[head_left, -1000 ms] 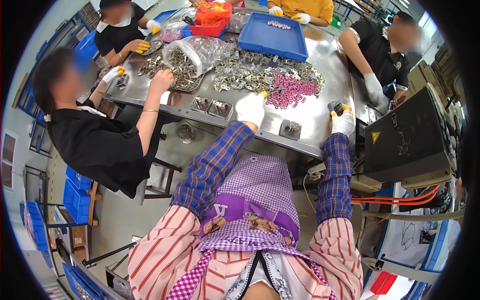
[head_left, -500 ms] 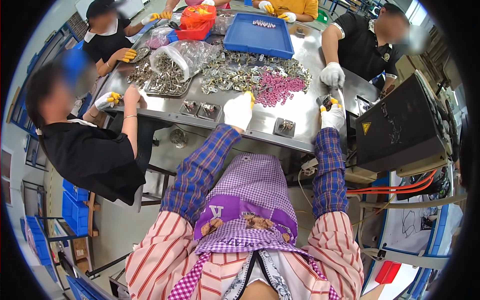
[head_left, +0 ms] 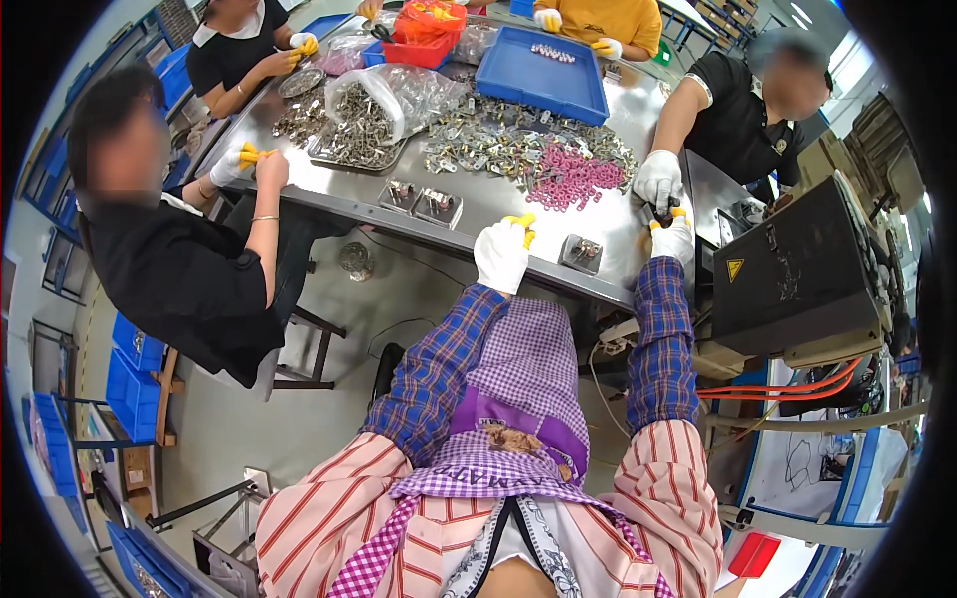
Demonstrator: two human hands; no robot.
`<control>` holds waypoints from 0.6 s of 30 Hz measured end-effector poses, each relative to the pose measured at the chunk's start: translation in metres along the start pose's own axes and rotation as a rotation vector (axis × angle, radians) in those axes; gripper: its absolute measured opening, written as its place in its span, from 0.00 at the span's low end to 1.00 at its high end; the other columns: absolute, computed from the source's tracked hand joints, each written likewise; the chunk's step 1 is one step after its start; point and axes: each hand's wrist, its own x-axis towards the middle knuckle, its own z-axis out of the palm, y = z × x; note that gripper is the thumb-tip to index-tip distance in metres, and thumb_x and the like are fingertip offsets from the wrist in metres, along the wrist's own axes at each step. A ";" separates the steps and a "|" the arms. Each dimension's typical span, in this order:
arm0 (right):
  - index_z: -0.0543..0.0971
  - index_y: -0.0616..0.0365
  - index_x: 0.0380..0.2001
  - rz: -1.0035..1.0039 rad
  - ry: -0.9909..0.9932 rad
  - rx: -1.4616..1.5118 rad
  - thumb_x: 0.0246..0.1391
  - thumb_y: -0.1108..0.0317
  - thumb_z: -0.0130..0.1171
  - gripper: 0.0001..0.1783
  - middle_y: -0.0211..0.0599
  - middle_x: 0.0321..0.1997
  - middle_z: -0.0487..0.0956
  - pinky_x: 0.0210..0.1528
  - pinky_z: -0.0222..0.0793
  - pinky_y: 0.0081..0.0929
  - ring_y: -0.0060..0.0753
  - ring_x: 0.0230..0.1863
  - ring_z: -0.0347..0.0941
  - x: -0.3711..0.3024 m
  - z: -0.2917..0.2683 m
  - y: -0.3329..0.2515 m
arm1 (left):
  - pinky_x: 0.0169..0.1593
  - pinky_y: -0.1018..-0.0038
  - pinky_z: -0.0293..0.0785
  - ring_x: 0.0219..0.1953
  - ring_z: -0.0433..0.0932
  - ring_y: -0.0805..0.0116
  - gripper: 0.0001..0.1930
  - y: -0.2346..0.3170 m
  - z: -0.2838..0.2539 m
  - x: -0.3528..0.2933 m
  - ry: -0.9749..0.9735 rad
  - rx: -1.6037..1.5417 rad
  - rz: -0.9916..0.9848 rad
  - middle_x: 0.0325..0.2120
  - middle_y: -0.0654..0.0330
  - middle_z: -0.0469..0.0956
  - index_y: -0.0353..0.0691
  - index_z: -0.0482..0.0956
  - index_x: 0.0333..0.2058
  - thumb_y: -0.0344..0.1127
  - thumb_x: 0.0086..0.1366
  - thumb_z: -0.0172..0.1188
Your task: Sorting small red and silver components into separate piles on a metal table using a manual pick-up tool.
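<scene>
White-gloved left hand (head_left: 501, 255) curls at smooth steel table (head_left: 620, 225), grip unclear; right hand (head_left: 673, 239) clasps a dark piece (head_left: 657, 215).

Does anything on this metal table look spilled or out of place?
Possibly: the pink rings lie loose on the table, mingling with metal parts, outside the blue tray. It looks spilled, but may be deliberate.

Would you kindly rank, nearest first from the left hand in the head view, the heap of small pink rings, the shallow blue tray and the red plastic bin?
From the left hand:
1. Heap of small pink rings, ahead and right.
2. Shallow blue tray, beyond the rings.
3. Red plastic bin, left of the tray.
</scene>
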 end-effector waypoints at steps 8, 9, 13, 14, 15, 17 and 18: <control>0.72 0.45 0.53 -0.008 0.091 -0.087 0.48 0.53 0.60 0.27 0.36 0.42 0.76 0.42 0.72 0.34 0.39 0.40 0.76 0.018 0.006 0.004 | 0.29 0.68 0.68 0.24 0.73 0.61 0.09 -0.003 -0.002 -0.004 0.095 0.051 0.154 0.31 0.61 0.79 0.46 0.82 0.33 0.37 0.56 0.55; 0.72 0.45 0.53 -0.013 0.088 -0.090 0.48 0.53 0.60 0.27 0.36 0.42 0.76 0.42 0.72 0.34 0.39 0.40 0.76 0.014 0.006 0.001 | 0.29 0.68 0.68 0.24 0.73 0.61 0.09 -0.004 -0.003 -0.005 0.095 0.053 0.148 0.31 0.61 0.79 0.46 0.82 0.33 0.37 0.56 0.55; 0.73 0.46 0.53 -0.251 0.050 0.034 0.48 0.57 0.61 0.27 0.38 0.42 0.76 0.42 0.72 0.32 0.38 0.38 0.75 -0.001 0.011 -0.022 | 0.28 0.69 0.67 0.23 0.72 0.62 0.08 0.000 -0.002 -0.001 0.183 -0.002 0.183 0.31 0.63 0.79 0.46 0.81 0.31 0.37 0.54 0.58; 0.73 0.46 0.53 -0.252 0.041 0.030 0.48 0.57 0.61 0.27 0.38 0.42 0.76 0.42 0.72 0.32 0.38 0.38 0.75 -0.009 0.013 -0.029 | 0.28 0.69 0.67 0.23 0.72 0.62 0.08 -0.001 -0.003 -0.005 0.176 0.000 0.176 0.31 0.63 0.79 0.46 0.81 0.31 0.37 0.54 0.58; 0.75 0.47 0.51 -0.324 -0.039 0.107 0.49 0.59 0.60 0.24 0.38 0.42 0.76 0.42 0.71 0.30 0.37 0.39 0.75 -0.016 0.015 -0.037 | 0.28 0.69 0.67 0.23 0.72 0.62 0.07 -0.001 -0.003 -0.006 0.178 0.025 0.169 0.31 0.63 0.79 0.46 0.81 0.31 0.37 0.53 0.58; 0.78 0.49 0.47 -0.455 -0.189 0.269 0.50 0.64 0.59 0.18 0.40 0.43 0.78 0.43 0.70 0.25 0.35 0.39 0.74 -0.023 0.015 -0.058 | 0.28 0.69 0.67 0.23 0.72 0.63 0.07 -0.003 -0.006 -0.003 0.185 0.071 0.169 0.30 0.63 0.78 0.46 0.81 0.31 0.38 0.53 0.59; 0.79 0.50 0.45 -0.520 -0.260 0.351 0.51 0.66 0.58 0.16 0.40 0.44 0.78 0.43 0.69 0.23 0.33 0.39 0.74 -0.023 0.013 -0.064 | 0.28 0.69 0.67 0.23 0.72 0.63 0.07 -0.003 -0.007 -0.002 0.191 0.092 0.170 0.30 0.63 0.78 0.46 0.81 0.30 0.38 0.52 0.60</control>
